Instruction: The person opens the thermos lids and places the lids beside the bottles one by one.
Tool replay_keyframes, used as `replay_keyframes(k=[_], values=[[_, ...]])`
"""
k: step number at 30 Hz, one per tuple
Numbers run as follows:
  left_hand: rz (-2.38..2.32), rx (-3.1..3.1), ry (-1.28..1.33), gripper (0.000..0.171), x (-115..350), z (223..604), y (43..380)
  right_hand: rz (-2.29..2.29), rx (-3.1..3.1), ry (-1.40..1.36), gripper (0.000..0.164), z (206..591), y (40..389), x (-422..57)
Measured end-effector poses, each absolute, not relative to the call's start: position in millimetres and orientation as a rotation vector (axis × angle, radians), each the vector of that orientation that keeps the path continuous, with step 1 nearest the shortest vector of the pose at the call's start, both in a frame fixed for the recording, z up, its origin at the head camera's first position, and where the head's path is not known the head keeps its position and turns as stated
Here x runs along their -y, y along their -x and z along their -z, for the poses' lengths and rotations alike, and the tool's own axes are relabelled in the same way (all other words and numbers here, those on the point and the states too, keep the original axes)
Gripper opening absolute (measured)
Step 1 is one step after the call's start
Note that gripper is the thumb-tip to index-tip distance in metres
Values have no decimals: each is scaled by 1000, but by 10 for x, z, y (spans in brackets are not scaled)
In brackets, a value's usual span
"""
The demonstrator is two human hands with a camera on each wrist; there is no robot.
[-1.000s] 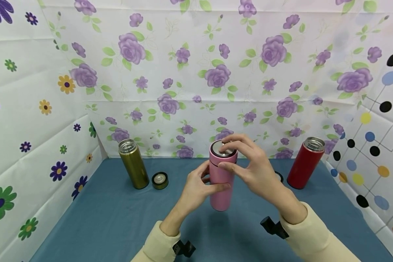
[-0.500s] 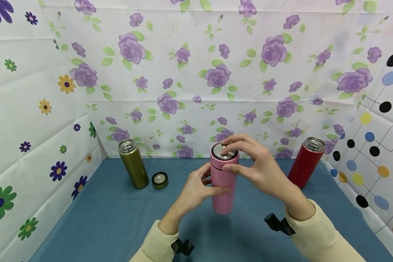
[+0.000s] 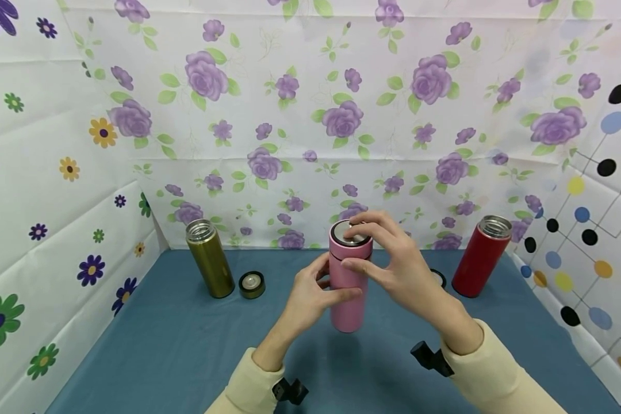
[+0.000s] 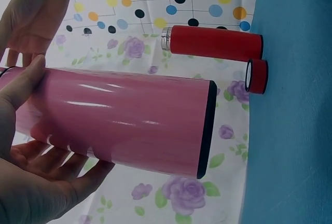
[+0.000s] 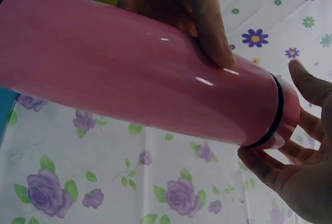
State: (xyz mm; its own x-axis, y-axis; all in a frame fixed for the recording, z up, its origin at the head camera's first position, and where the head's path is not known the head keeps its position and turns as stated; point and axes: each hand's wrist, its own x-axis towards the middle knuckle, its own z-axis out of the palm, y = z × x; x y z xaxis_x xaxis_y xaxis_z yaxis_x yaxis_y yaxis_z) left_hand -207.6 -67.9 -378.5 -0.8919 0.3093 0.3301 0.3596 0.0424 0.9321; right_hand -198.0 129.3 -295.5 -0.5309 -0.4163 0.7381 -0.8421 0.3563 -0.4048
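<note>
A pink thermos bottle (image 3: 348,296) is held nearly upright above the table in the head view. My left hand (image 3: 313,293) grips its body from the left, thumb across the front. At the top, my right hand (image 3: 388,259) has its fingers curled around the pink lid (image 3: 351,237), which has a steel disc and black ring. A thin dark seam separates lid and body. In the left wrist view the bottle's body (image 4: 124,115) shows its dark base; the right wrist view shows the lid end (image 5: 288,112) among the right fingers, with the thumb looking slightly apart.
At the left stands an uncapped olive-green bottle (image 3: 210,261), its lid (image 3: 252,284) beside it. An uncapped red bottle (image 3: 480,259) stands at the right; its red lid (image 4: 258,76) lies near. A blue cloth (image 3: 186,345) covers the table, with patterned sheets behind.
Bottle and both hands shifted slightly right and down half a second ago, then came back up and left. The right hand stays at the lid; the left keeps its grip.
</note>
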Motion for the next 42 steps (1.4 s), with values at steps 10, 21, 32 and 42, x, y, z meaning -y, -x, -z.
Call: replay_keyframes(k=[10, 21, 32, 42], values=[[2020, 2250, 732, 64, 678, 3786, 2083, -1085, 2026, -1086, 37, 2951, 2001, -1259], [2061, 2314, 906, 62, 763, 3718, 2098, -1286, 2048, -1278, 39, 2862, 2026, -1427], [2043, 2275, 890, 64, 750, 3734, 2084, -1229, 2064, -1240, 44, 2849, 1994, -1429], [2005, 2284, 786, 64, 695, 3772, 2080, -1105, 2069, -1133, 43, 2905, 1964, -1321]])
